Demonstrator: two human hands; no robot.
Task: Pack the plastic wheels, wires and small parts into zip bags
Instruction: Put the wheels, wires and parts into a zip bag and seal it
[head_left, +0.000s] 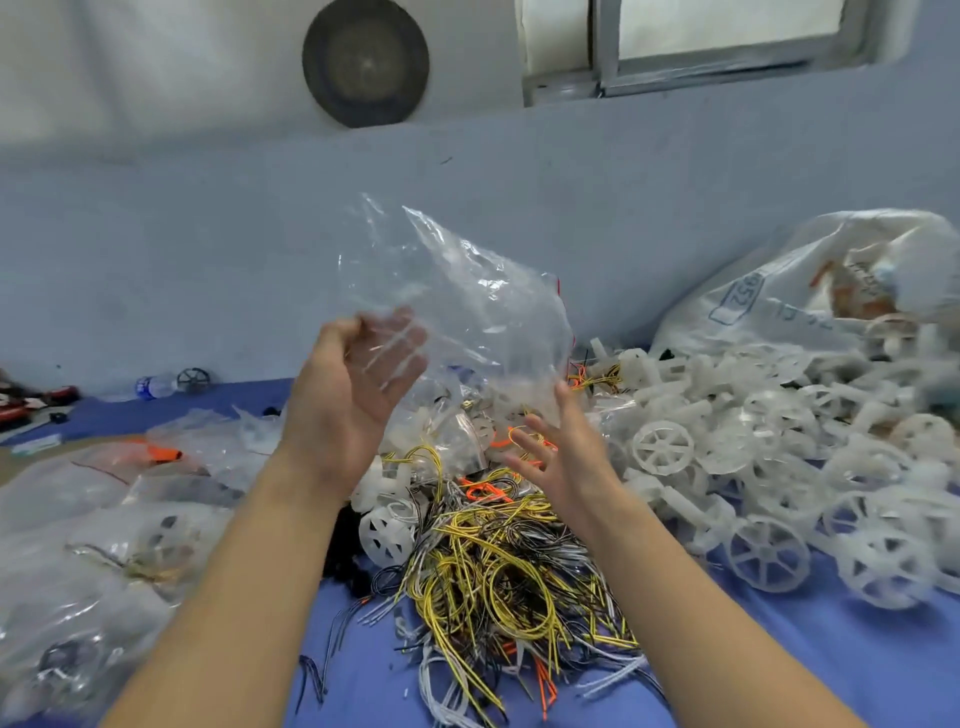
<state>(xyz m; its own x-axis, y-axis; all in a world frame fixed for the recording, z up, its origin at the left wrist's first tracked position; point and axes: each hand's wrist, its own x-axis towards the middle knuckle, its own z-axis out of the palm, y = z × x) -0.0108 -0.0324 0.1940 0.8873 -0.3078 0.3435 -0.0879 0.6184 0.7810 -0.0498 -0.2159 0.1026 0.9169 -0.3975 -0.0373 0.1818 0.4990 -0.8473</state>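
Observation:
A clear, empty zip bag hangs in the air over the work surface. My left hand is raised with its fingers inside or behind the bag's lower corner, holding it up. My right hand is below and to the right with spread fingers, its fingertips just at the bag's bottom edge. Under both hands lies a tangle of yellow, black, white and orange wires. A heap of white plastic wheels spreads to the right. One loose wheel lies beside the wires.
Filled clear bags lie at the left on the blue cloth. A large white sack stands at the back right against the blue wall. A water bottle and a dark wheel sit at the far left.

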